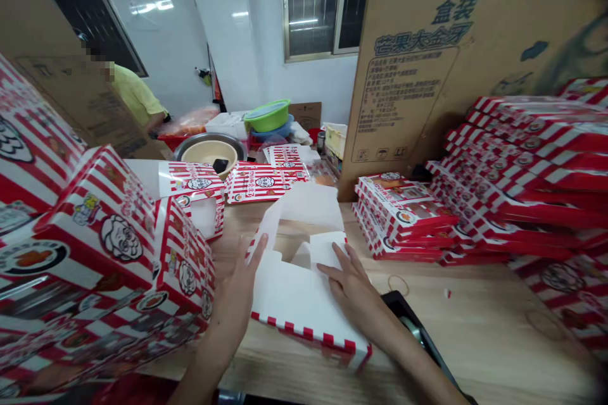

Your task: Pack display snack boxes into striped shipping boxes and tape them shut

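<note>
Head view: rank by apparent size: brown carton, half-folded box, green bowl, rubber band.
1. brown carton
2. half-folded box, closeness to the camera inflates it
3. green bowl, far back
4. rubber band

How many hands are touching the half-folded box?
2: the left hand at the box's left edge, the right hand pressing on its inner flap. No others show.

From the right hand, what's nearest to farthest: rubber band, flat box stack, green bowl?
1. rubber band, on the table just right of the right hand.
2. flat box stack, behind, rightward.
3. green bowl, far back, left.
</note>
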Action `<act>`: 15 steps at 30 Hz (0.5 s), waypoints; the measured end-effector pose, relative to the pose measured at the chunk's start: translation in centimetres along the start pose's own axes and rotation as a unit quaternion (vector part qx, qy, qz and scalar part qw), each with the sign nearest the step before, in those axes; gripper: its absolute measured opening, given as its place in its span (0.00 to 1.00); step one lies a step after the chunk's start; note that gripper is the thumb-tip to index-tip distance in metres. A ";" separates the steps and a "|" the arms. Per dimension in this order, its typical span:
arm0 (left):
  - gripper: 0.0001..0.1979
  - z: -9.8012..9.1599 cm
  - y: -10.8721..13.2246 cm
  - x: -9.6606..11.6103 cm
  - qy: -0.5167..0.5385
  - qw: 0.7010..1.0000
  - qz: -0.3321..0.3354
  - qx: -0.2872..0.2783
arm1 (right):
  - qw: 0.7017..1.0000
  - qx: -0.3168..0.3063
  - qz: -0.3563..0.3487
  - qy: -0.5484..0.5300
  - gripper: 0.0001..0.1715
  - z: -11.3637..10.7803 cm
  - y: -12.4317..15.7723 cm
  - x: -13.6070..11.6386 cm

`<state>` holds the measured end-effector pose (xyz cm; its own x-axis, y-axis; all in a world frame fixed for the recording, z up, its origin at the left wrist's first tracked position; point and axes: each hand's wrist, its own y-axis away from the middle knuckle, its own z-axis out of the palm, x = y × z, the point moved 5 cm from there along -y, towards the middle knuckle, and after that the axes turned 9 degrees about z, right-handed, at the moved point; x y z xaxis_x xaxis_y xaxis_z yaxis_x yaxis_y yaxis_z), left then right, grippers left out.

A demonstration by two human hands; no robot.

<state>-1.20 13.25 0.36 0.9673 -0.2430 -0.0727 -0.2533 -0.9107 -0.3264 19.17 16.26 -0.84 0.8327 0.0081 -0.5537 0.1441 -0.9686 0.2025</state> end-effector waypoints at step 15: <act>0.46 -0.5 -2.6 -1.3 0.327 0.941 -0.018 -0.090 | 0.999 0.032 0.023 -0.002 0.27 0.2 0.8 0.9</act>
<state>-1.83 15.72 1.77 0.7751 -0.3117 0.5496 -0.2766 -0.9495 -0.1483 19.97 15.46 -1.36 0.8354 -0.0370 -0.5484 0.0715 -0.9819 0.1751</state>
